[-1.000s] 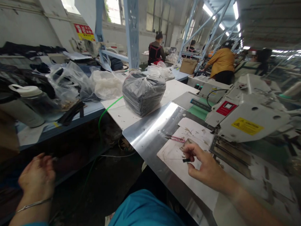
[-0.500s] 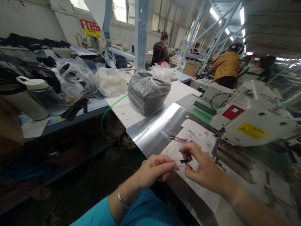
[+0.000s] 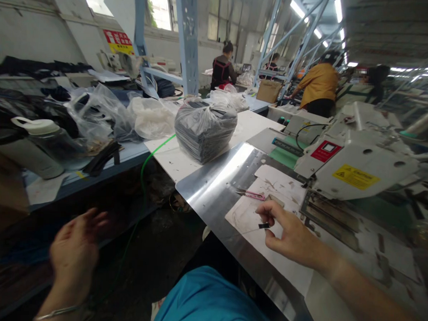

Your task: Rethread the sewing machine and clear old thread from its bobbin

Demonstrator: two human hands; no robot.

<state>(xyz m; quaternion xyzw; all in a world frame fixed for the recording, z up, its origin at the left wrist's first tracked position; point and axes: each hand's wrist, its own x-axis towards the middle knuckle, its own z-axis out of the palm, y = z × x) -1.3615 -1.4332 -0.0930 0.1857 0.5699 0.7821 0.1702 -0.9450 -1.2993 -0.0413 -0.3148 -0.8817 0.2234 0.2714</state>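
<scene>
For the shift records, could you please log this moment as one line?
left hand: open, empty | right hand: pinching small black strip | nearby: pink-handled scissors

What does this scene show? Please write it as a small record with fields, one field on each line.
Place: garment workshop with sewing machines
Right hand: pinches a small black strip above a paper sheet
Left hand: open, blurred, raised beside a blue table
Near the hands: pink-handled scissors on the sheet; steel plate under it; sewing machine to the right
Farther: clear bag of stacked dark fabric
Others: co-worker in a yellow top
</scene>
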